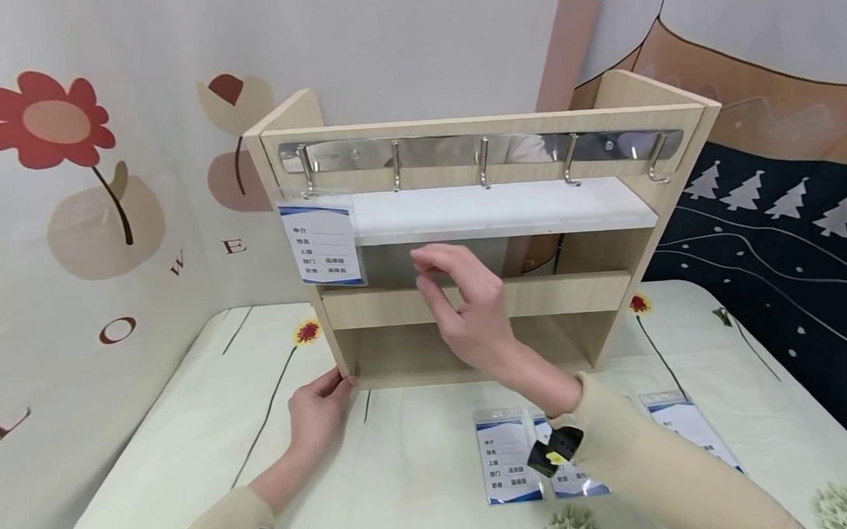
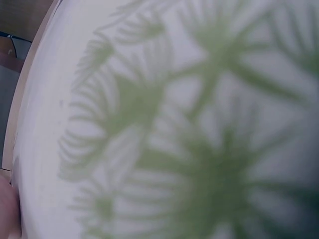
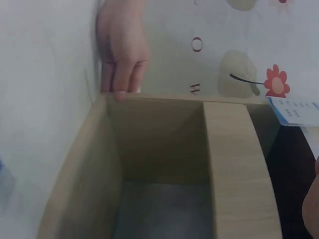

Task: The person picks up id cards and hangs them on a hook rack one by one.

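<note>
One wooden rack (image 1: 481,301) on floral tablecloth (image 1: 192,452), flower-patterned wall (image 1: 64,191) behind

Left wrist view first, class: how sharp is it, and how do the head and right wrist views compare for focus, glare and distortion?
Left wrist view: wholly out of focus, only smeared green print on the tablecloth. Head view: sharp and evenly lit, the metal hook rail reflecting the room, the wooden rack splayed by the wide lens, the right hand slightly soft. Right wrist view: soft and dimmer, the left hand blurred at the rack's corner.
</note>
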Tool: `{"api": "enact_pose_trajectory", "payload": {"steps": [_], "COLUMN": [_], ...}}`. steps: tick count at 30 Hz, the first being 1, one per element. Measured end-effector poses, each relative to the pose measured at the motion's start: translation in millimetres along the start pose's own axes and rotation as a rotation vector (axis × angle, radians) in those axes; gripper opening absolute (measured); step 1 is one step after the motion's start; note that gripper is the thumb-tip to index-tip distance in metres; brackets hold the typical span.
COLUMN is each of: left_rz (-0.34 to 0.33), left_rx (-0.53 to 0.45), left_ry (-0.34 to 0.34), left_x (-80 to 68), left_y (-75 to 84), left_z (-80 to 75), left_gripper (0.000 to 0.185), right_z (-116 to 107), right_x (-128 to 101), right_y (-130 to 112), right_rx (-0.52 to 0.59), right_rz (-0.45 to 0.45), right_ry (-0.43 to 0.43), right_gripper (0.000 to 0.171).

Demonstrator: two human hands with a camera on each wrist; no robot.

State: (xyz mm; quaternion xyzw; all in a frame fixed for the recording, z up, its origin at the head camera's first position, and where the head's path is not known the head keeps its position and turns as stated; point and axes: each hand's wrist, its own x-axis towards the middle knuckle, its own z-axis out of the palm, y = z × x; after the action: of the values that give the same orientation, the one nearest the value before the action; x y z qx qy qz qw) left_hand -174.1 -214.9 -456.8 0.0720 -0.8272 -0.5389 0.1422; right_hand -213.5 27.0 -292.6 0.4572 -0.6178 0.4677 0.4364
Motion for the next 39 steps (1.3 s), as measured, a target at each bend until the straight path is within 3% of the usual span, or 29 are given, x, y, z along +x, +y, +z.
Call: {"api": "enact_pose_trajectory", "payload": {"steps": [8,13,19,22,24,31,39], "left_rz": [0.007,0.011,0.000,-0.009,-0.014,-0.014,0.001], "left_rx": [-0.006,-0.021,-0.032,-0.036,-0.036,-0.026,-0.020], "left_ry": [0.018,0.015,0.013,0.010,0.007,0.013,0.021], "left_x": [-1.6,-1.6,-1.3,-1.0,-0.9,-2.2,-1.4], "left_y": [1.3,1.7,1.8,2.5,3.1,4.4,2.7], "left_z": [0.7,-1.1,-0.5,0.3,0.3,-1.0,0.7], "left_gripper": [0.035,0.035,0.036,0.036,0.037,0.036,0.034], "right_z": [-18.5,-24.5,-34.6,-42.3,-47.6,-61.5,-77.0], "right_x": [-34.7,-54.4,-78.9,-89.1,-94.4,-110.8,-131.6], "right_y": [-3.7,-4.9,-2.2,-0.4,0.2,3.3,2.5], "right_rx": [0.001,0.014,-0.006,-0.025,-0.043,-0.084,-0.078], "right_rz": [0.072,0.109,0.138,0.160,0.181,0.227,0.400], "right_ry": [-0.048,-0.083,-0.093,-0.116,-0.140,-0.218,-0.372], "right_gripper": [0.028,0.021,0.034,0.025,0.023,0.040,0.037]}}
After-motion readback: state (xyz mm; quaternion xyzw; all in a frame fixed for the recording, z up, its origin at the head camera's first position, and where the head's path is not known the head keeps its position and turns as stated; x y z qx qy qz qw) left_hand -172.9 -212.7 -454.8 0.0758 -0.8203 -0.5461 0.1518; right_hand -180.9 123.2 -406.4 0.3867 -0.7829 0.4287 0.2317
